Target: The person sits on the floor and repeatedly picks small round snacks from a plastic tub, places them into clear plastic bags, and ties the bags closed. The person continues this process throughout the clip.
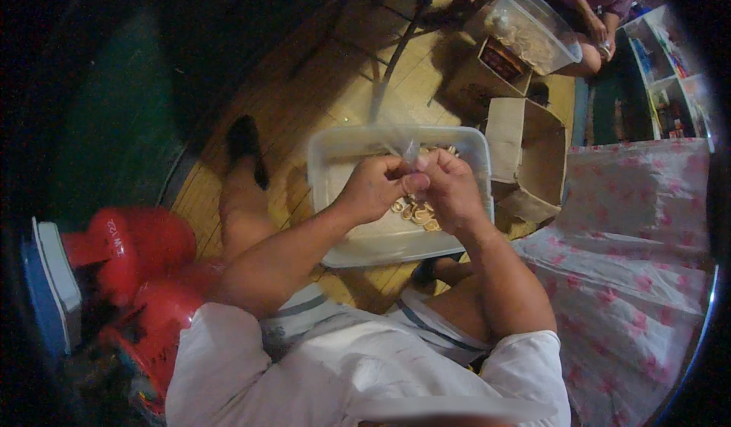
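Note:
Over a translucent plastic tub (400, 250), my left hand (377, 187) and my right hand (454, 187) meet with thumbs and fingertips pinched together. Between them they grip a clear plastic bag (410, 148), whose thin film is blurred and stretches away from me. My fingers hide the gripped part of it. Below my right hand, small round pale-and-brown pieces (422, 216) lie in a loose heap on the tub floor. More of them show behind my fingers near the far wall.
An open cardboard box (539, 153) stands right of the tub. Beyond it, another person's hands (602, 39) work beside a second clear tub (531, 39) of similar pieces. Red metal tanks (143, 250) stand at left; a flowered plastic cover (634, 210) hangs at right.

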A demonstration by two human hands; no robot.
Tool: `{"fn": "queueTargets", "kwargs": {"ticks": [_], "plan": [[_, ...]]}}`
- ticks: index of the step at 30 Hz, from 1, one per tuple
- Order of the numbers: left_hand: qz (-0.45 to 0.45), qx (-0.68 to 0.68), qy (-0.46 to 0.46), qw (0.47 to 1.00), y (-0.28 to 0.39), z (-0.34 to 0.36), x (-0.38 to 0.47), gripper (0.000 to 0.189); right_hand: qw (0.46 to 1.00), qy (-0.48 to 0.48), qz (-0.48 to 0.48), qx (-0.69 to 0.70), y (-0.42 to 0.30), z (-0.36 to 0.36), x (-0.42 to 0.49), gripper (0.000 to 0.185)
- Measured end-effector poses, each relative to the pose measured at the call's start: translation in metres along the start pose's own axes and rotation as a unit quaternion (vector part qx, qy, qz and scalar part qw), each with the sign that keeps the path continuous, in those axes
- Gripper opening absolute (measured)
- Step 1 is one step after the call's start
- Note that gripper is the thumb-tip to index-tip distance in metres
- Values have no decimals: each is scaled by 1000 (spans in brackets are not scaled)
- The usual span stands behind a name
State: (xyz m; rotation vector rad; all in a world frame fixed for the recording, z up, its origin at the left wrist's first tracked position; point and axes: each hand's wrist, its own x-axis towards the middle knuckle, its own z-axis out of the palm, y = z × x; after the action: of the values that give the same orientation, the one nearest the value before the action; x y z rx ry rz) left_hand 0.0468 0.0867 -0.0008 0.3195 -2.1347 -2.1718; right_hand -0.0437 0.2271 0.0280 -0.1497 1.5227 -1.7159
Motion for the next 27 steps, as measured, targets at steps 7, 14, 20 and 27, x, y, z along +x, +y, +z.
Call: {"fn": "queueTargets", "kwargs": {"ticks": [7, 14, 20, 27], "plan": [[3, 90, 121, 989, 0, -18, 14, 26, 994, 7, -82, -71, -11, -13, 0, 22], [-69, -289, 119, 947, -7, -13, 15, 18, 902, 49, -92, -419, -1, -6, -5, 27], [-28, -350, -16, 936, -13, -14, 11, 20, 837, 119, -231, -481, 5, -2, 2, 17], [-15, -173, -11, 985, -9, -10, 7, 23, 829, 55, -228, -508, 4, 2, -2, 13]]}}
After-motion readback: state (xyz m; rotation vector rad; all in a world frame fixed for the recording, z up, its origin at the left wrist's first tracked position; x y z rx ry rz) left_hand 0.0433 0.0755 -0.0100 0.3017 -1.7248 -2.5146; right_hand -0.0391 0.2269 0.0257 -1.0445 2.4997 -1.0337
